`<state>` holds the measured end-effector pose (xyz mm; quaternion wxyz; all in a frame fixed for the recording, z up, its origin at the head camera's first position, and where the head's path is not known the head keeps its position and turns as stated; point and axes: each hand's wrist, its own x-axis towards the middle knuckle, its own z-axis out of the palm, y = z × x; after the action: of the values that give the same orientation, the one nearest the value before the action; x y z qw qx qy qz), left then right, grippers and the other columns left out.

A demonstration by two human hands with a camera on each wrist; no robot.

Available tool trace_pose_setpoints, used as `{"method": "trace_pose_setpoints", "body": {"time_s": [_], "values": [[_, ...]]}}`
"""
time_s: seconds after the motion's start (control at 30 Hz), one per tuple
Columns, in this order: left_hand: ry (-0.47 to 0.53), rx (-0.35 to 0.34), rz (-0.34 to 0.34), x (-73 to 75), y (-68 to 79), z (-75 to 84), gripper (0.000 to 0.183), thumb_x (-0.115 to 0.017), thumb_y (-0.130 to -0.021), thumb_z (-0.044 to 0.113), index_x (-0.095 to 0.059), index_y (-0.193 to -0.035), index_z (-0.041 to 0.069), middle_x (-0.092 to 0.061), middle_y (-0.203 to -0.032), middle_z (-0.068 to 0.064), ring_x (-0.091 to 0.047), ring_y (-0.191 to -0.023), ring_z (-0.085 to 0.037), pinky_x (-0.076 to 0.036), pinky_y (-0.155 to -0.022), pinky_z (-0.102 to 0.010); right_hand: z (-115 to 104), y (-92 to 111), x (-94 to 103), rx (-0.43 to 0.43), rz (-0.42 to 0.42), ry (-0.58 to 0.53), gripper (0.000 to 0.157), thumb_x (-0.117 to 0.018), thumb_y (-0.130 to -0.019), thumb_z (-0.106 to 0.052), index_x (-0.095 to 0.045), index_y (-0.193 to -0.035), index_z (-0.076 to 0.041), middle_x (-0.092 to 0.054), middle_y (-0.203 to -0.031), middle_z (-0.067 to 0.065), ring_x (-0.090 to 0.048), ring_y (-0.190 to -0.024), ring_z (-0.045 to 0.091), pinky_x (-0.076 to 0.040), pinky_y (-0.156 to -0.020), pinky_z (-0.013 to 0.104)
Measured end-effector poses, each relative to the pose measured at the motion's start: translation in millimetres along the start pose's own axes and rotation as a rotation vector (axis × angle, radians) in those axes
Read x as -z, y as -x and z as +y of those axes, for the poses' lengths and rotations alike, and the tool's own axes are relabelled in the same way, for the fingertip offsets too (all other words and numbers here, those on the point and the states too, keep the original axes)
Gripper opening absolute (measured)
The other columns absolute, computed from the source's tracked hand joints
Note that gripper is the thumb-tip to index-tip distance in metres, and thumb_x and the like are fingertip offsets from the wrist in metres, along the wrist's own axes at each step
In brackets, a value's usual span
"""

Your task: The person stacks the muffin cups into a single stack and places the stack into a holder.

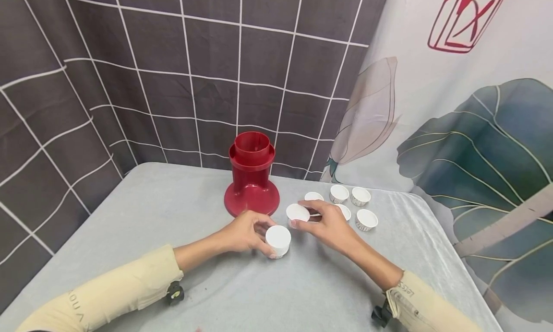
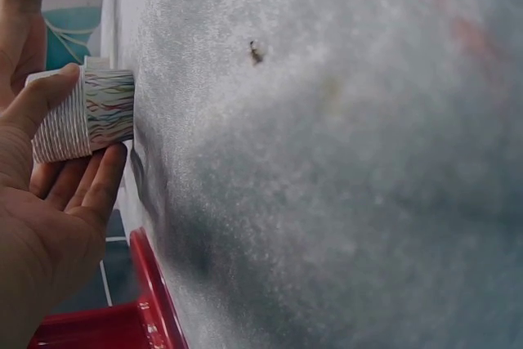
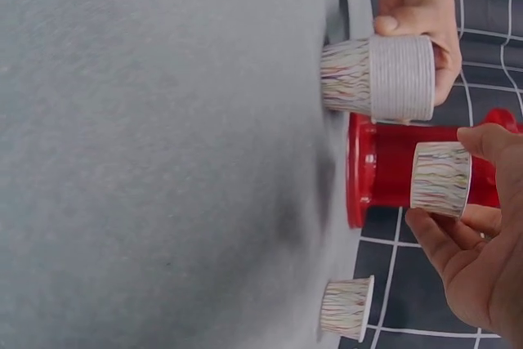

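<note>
My left hand (image 1: 245, 232) curls its thumb and fingers round a stack of nested paper cups (image 3: 380, 78), which stands upright on the table. The cups are white with thin coloured squiggles, and their ridged rims pile up at the top of the stack. To the right of it, my right hand (image 1: 330, 225) pinches a single paper cup (image 3: 441, 177) by its side, mouth up. In the right wrist view this cup is raised off the tabletop. Several more paper cups (image 1: 366, 219) stand upright beyond my right hand, some partly hidden by it.
A red plastic holder (image 1: 252, 197) with a round base and a tube-shaped top stands at the back of the table, behind the stack. Grey cloth covers the table (image 1: 173, 202). A dark gridded curtain (image 1: 207, 49) and a white printed one (image 1: 414, 145) hang behind.
</note>
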<state>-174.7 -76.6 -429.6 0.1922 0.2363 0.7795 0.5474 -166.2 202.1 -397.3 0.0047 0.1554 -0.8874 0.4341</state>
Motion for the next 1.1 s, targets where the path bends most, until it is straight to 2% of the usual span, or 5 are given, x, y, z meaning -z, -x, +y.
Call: {"method": "trace_pose_setpoints", "body": {"time_s": [0.7, 0.93, 1.1], "values": [[-0.009, -0.005, -0.002, 0.8, 0.2, 1.3, 0.048, -0.103, -0.077, 0.006, -0.082, -0.12, 0.003, -0.086, -0.109, -0.007, -0.085, -0.102, -0.02, -0.068, -0.093, -0.027, -17, 4, -7.4, 0.067, -0.019, -0.034, 0.052, -0.094, -0.092, -0.023, -0.078, -0.139, -0.006, -0.084, -0.125, 0.009, -0.085, -0.107, 0.021, -0.069, -0.096, 0.032], [-0.038, 0.013, -0.004, 1.5, 0.6, 1.4, 0.049, -0.104, -0.077, 0.01, -0.083, -0.121, 0.008, -0.086, -0.111, -0.005, -0.084, -0.104, -0.019, -0.069, -0.094, -0.03, -20, 7, -11.7, 0.075, -0.028, -0.047, 0.05, -0.094, -0.093, -0.024, -0.079, -0.138, -0.007, -0.083, -0.128, 0.008, -0.084, -0.108, 0.019, -0.069, -0.097, 0.033], [-0.039, -0.002, -0.009, 1.7, -0.4, 1.4, 0.049, -0.103, -0.077, 0.009, -0.082, -0.121, 0.006, -0.086, -0.111, -0.005, -0.084, -0.104, -0.018, -0.069, -0.094, -0.029, -21, 10, -13.4, 0.07, -0.046, -0.053, 0.051, -0.094, -0.093, -0.029, -0.079, -0.138, -0.01, -0.083, -0.129, 0.006, -0.084, -0.111, 0.02, -0.069, -0.099, 0.035]]}}
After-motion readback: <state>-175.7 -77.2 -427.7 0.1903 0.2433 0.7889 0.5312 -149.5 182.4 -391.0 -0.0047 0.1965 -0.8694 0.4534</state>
